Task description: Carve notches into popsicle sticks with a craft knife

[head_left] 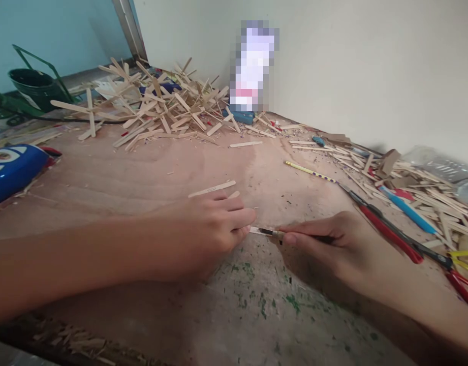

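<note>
My left hand point(222, 223) lies on the wooden table point(134, 162) with its fingers curled and pressed down. A pale wooden stick end point(234, 194) shows just past its knuckles; whether it belongs to what the fingers pin is hidden. Beside the fingertips, my right hand point(329, 241) pinches a slim craft knife point(270, 232) with a dark and metal grip. The blade end points left, touching or almost touching the left fingertips and a pale piece there. A flat craft stick point(212, 189) with small markings rests just behind my left hand.
A heap of craft sticks point(168, 109) stands at the back, near a blurred bright screen point(254, 66) on a blue base. To the right lie a patterned pencil point(312, 172), red-handled pliers point(390, 231), a blue pen-like tool point(409, 209) and loose sticks. A blue object point(18, 170) sits left.
</note>
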The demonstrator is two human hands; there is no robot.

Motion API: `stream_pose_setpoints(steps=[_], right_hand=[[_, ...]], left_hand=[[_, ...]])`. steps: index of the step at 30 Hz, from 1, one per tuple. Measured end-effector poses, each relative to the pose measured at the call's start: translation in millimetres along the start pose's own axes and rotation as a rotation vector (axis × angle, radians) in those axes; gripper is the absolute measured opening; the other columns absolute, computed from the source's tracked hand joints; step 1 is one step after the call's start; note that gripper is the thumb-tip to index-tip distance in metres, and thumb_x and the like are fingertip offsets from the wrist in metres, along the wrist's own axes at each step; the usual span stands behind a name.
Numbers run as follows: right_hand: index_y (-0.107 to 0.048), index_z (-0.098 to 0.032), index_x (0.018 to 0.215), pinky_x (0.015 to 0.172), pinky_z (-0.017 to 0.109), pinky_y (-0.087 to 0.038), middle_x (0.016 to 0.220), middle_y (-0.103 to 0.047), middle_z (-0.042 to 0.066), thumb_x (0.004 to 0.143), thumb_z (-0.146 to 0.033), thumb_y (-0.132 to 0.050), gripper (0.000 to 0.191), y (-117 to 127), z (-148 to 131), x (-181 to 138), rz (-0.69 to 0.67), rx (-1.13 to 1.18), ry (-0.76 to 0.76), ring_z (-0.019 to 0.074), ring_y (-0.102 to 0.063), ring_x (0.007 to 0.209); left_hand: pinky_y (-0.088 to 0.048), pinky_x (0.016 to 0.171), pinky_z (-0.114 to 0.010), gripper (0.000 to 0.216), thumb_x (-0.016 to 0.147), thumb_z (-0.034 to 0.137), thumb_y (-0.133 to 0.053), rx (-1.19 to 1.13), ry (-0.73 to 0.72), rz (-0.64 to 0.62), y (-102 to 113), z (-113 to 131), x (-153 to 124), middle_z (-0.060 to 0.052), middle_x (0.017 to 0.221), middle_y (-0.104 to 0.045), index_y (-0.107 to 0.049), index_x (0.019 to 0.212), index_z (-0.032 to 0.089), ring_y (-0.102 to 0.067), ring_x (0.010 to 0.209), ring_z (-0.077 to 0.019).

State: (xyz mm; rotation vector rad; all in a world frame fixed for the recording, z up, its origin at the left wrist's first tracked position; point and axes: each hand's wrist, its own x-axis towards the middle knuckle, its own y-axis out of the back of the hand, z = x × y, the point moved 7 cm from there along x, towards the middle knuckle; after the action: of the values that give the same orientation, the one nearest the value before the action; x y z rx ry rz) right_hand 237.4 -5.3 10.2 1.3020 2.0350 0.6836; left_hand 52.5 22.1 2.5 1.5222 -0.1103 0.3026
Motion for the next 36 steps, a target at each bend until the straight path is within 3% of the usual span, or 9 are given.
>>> stream_pose_setpoints(steps=[4,8,12,15,19,21,25,29,36], right_hand=[[-0.079,-0.020,0.077,0.042,0.024,-0.035,0.059,-0.064,0.000,0.111,-0.043,-0.055,0.047,0.9,1.9,2.7,-0.010,0.047,-0.021,0.0132,-0.051,0.052],[-0.088,-0.023,0.109,0.061,0.029,-0.059,0.095,-0.087,0.005,0.108,-0.034,-0.063,0.027,7.1,3.6,2.7,0.053,-0.073,0.140,0.0203,-0.077,0.071],[-0.086,-0.025,0.124,0.067,0.034,-0.062,0.107,-0.088,0.009,0.110,-0.031,-0.061,0.029,8.2,-3.3,-3.0,0.115,-0.207,0.302,0.0234,-0.082,0.075],[-0.088,-0.024,0.116,0.058,0.031,-0.056,0.090,-0.086,0.008,0.111,-0.037,-0.057,0.034,6.5,-6.6,-3.0,0.092,-0.182,0.244,0.0197,-0.074,0.062],[-0.084,-0.021,0.084,0.047,0.027,-0.039,0.058,-0.064,0.000,0.112,-0.048,-0.053,0.049,2.2,-0.2,1.7,-0.011,-0.064,0.025,0.0129,-0.050,0.049],[-0.083,-0.022,0.081,0.050,0.027,-0.042,0.063,-0.068,0.001,0.110,-0.050,-0.055,0.050,2.1,2.9,3.1,-0.021,-0.001,-0.034,0.0147,-0.055,0.055],[-0.089,-0.025,0.097,0.068,0.032,-0.060,0.091,-0.086,0.004,0.105,-0.046,-0.061,0.036,3.6,6.6,3.5,0.001,0.038,-0.057,0.0231,-0.076,0.077],[-0.090,-0.027,0.109,0.081,0.033,-0.065,0.110,-0.088,0.004,0.102,-0.041,-0.066,0.028,7.7,10.1,2.7,0.056,0.009,-0.034,0.0251,-0.083,0.092],[-0.085,-0.026,0.096,0.070,0.032,-0.059,0.095,-0.085,0.004,0.105,-0.043,-0.064,0.028,7.3,9.2,7.6,0.028,-0.041,0.009,0.0213,-0.077,0.082]], left_hand=[[-0.051,0.100,-0.044,0.022,0.090,0.009,-0.062,-0.007,-0.003,-0.004,2.0,-0.2,0.6,-0.008,0.102,-0.069,-0.072,0.109,0.014,-0.063,0.095,-0.0264],[-0.050,0.103,-0.044,0.029,0.092,0.008,-0.060,-0.002,-0.008,-0.013,0.8,-1.7,-1.7,-0.007,0.104,-0.070,-0.072,0.118,0.013,-0.063,0.095,-0.0255],[-0.050,0.100,-0.043,0.027,0.092,0.011,-0.062,0.001,-0.009,-0.011,-0.2,-2.9,-3.2,-0.008,0.109,-0.071,-0.073,0.116,0.013,-0.062,0.094,-0.0252],[-0.049,0.096,-0.042,0.017,0.097,0.011,-0.061,0.013,-0.019,0.007,1.1,-2.2,-1.8,-0.008,0.105,-0.071,-0.074,0.108,0.014,-0.061,0.090,-0.0242],[-0.046,0.092,-0.041,0.016,0.095,0.010,-0.065,0.020,-0.028,0.011,2.2,-0.5,0.1,-0.007,0.101,-0.070,-0.075,0.107,0.012,-0.058,0.086,-0.0238],[-0.045,0.090,-0.041,0.017,0.097,0.009,-0.063,0.029,-0.034,0.023,3.3,0.5,0.4,-0.007,0.100,-0.070,-0.075,0.108,0.012,-0.058,0.086,-0.0238],[-0.046,0.089,-0.040,0.022,0.094,0.006,-0.063,0.034,-0.032,0.053,5.6,-0.3,-0.3,-0.006,0.098,-0.070,-0.074,0.112,0.012,-0.060,0.085,-0.0236],[-0.048,0.095,-0.040,0.026,0.090,0.003,-0.064,-0.030,-0.018,0.052,7.9,-5.1,-2.0,-0.003,0.095,-0.069,-0.074,0.111,0.015,-0.063,0.082,-0.0220],[-0.048,0.083,-0.040,0.021,0.097,0.006,-0.057,-0.109,0.009,0.031,11.4,-5.7,-1.9,-0.004,0.091,-0.069,-0.075,0.096,0.016,-0.062,0.081,-0.0227]])
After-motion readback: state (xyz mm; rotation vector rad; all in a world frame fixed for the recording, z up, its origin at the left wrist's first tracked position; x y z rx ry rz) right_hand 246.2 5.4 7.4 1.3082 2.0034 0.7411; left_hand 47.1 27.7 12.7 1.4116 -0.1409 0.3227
